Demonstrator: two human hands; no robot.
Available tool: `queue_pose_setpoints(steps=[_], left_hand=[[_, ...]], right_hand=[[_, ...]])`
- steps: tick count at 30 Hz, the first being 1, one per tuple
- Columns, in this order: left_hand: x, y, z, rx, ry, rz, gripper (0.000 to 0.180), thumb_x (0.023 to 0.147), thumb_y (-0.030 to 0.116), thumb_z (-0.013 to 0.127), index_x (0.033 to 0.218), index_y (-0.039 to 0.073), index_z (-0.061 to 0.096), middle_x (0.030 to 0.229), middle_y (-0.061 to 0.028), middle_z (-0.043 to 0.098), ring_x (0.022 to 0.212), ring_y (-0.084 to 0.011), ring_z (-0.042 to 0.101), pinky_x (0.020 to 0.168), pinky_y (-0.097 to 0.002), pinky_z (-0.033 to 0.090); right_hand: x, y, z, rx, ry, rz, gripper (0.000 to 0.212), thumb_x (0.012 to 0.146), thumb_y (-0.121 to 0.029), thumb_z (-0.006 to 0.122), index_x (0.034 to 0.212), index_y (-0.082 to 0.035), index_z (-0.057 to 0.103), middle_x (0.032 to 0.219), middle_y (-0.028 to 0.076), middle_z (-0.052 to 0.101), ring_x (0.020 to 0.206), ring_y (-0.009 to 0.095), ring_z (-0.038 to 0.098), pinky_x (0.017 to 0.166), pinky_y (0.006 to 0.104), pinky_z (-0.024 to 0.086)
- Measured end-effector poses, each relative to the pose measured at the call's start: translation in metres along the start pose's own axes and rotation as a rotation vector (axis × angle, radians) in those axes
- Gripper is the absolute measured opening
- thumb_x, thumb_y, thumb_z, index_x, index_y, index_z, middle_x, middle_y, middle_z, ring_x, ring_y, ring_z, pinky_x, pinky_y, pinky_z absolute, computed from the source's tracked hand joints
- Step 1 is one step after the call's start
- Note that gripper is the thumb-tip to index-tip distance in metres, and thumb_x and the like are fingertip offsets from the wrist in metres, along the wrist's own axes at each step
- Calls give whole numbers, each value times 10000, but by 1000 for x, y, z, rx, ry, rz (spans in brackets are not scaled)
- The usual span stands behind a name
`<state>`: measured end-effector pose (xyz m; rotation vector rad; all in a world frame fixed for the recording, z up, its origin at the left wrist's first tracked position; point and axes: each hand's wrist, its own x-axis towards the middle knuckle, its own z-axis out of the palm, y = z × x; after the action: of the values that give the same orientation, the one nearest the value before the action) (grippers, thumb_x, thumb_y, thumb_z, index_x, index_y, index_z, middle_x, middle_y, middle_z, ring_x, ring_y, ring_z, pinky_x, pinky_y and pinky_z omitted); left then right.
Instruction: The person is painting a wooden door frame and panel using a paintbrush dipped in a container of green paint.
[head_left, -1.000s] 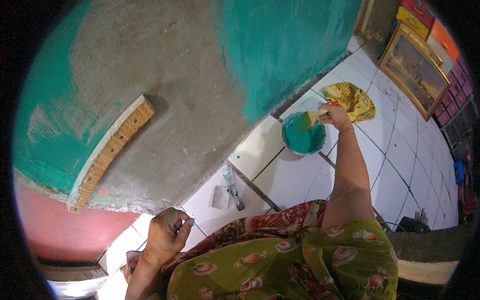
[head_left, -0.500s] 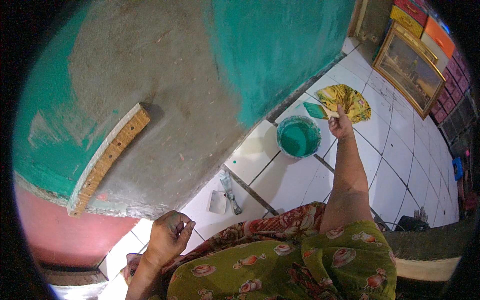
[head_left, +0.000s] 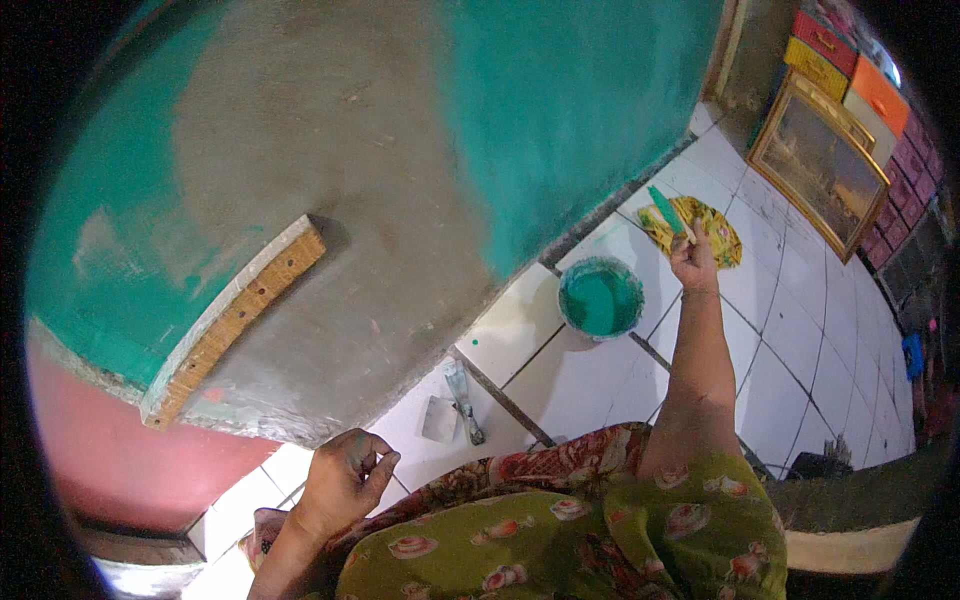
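**Brush clear of the bucket, bristles swung toward the wall**

Take the paint bucket as your landmark. A second ago your brush was over its mouth; now it is beyond the bucket and to its right, turned so the green bristles point away from you. Your right hand grips the handle. In view, the brush overlaps the yellow patterned cloth; you can't tell from here whether they touch.

For the painting, that change suggests dipping is done for now, and the bristles look well coated, though how wet they are doesn't show. The grey patch of wall, left of the bucket, is still bare between two green areas.

Your left hand, left of the bucket and nearer you, has hardly changed: fingers half curled, thumb close to the forefinger. Whether it is closed on anything can't be told. The scraper lies on the floor tiles, also on your side of the bucket, apart from both hands.
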<state>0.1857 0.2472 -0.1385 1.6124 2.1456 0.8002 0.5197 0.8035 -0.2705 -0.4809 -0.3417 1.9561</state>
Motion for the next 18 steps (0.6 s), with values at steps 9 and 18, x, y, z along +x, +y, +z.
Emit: queue_pose_setpoints(steps=[9, 18], left_hand=[[-5, 2, -18, -77, -23, 106, 115, 863, 131, 695, 908, 29, 669, 771, -156, 636, 647, -297, 630, 616, -394, 513], [-28, -22, -25, -111, -106, 191, 158, 914, 181, 669, 953, 28, 653, 844, -138, 634, 701, -274, 640, 639, -386, 517]], right_hand=[[-30, -4, 149, 49, -274, -159, 203, 952, -171, 664, 961, 26, 618, 823, 125, 665, 661, 182, 631, 564, 224, 574], [-184, 119, 317, -125, -713, -268, 256, 983, -188, 617, 1073, 51, 609, 1010, 167, 678, 843, 239, 678, 692, 297, 609]])
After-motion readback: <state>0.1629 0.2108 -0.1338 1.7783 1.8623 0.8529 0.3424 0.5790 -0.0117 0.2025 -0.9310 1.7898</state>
